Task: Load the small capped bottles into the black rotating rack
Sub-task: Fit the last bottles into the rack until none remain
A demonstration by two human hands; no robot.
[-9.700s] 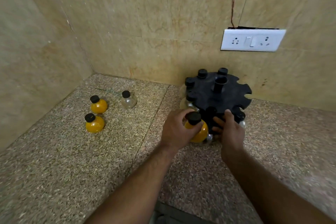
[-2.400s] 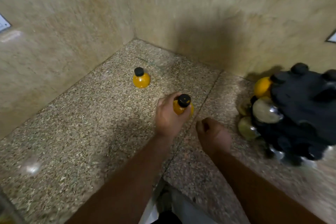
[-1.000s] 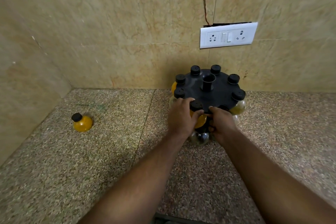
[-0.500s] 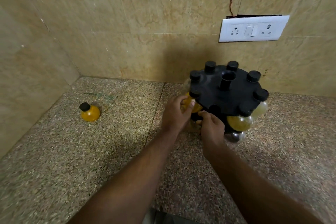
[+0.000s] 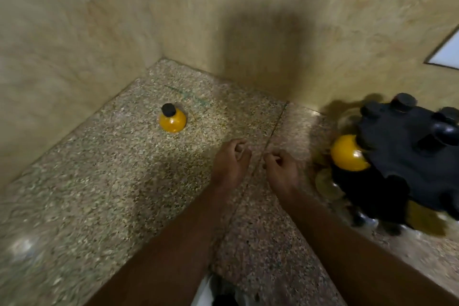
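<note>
Item 1: loose orange bottle (image 5: 172, 119), black cap, upright on granite counter (image 5: 99, 194) nr wall corner, well apart from rack.
Item 2: black rotating rack (image 5: 409, 156), far right, blurred; caps along rim, racked orange bottle (image 5: 347, 153) at its left edge.
L hand (image 5: 229, 161), R hand (image 5: 280, 171): side by side over counter btwn items 1 and 2, fingers loosely curled, both holding nothing.

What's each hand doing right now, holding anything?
Left hand: open, fingers loosely curled, holding nothing.
Right hand: open, fingers loosely curled, holding nothing.
</note>
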